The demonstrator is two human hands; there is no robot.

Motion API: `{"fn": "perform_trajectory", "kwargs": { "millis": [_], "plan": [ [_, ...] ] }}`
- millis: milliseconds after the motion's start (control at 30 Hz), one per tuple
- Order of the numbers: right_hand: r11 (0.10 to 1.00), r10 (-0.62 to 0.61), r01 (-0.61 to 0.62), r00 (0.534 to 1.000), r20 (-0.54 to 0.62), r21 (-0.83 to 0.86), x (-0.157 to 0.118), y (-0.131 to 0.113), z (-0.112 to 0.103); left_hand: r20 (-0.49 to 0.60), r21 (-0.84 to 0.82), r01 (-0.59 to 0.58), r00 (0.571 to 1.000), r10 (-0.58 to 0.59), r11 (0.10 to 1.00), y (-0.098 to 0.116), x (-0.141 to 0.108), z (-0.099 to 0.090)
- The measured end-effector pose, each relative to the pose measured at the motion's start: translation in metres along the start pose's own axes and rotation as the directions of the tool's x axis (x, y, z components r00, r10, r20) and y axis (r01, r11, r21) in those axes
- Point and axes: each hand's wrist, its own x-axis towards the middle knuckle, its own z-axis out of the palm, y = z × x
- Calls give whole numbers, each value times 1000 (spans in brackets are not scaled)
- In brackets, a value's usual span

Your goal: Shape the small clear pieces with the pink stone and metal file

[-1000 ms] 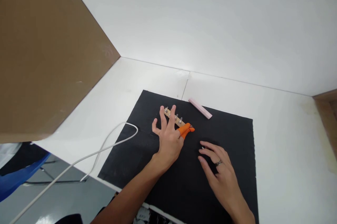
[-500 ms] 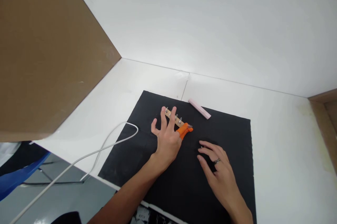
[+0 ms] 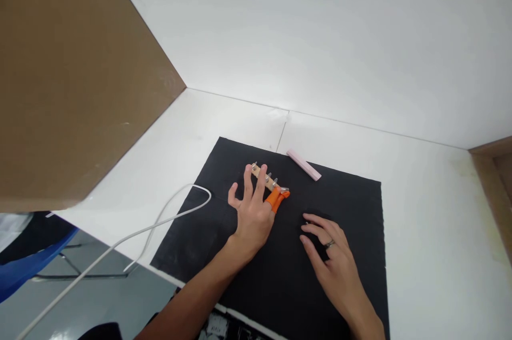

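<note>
Apparently, a tan metal-studded strip [image 3: 270,183] is pinched steady by the left hand [image 3: 255,217]; the right hand [image 3: 334,255] is curved, contents unclear.

No text, label, brand, number or sign can be read for certain. The only marks that resemble lettering stand on a dark printed cloth [image 3: 230,328] at the near side of the scene, just beyond the near edge of the table [image 3: 248,321]. On its left part, a pale patch [image 3: 217,324] carries a short row of dark strokes, perhaps letters, too small and blurred to make out. Farther right on the same cloth, more pale print shows against the dark; whether it is writing or only pattern cannot be told.
</note>
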Motion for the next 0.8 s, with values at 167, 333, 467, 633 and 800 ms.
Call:
{"fn": "perform_trajectory", "kwargs": {
  "millis": [167, 333, 467, 633, 800],
  "plan": [
    [1000, -8, 8, 1000, 1, 1, 0, 0, 1, -6, 5, 9, 1000, -9, 1000, 0, 1, 0],
    [1000, -6, 6, 1000, 9, -5, -1, 0, 1, -3, 14, 17, 1000, -17, 1000, 0, 2, 0],
    [1000, -13, 14, 1000, 6, -7, -1, 0, 2, -3, 17, 4, 1000, -4, 1000, -1, 1, 0],
    [1000, -13, 13, 1000, 14, -13, -2, 1, 3, -17, 22, -20, 1000, 20, 1000, 1, -2, 0],
    [1000, -14, 14, 1000, 24, -20, -2, 1, 3, 15, 18, -38, 999, 38, 999, 2, -5, -3]
  ]
}}
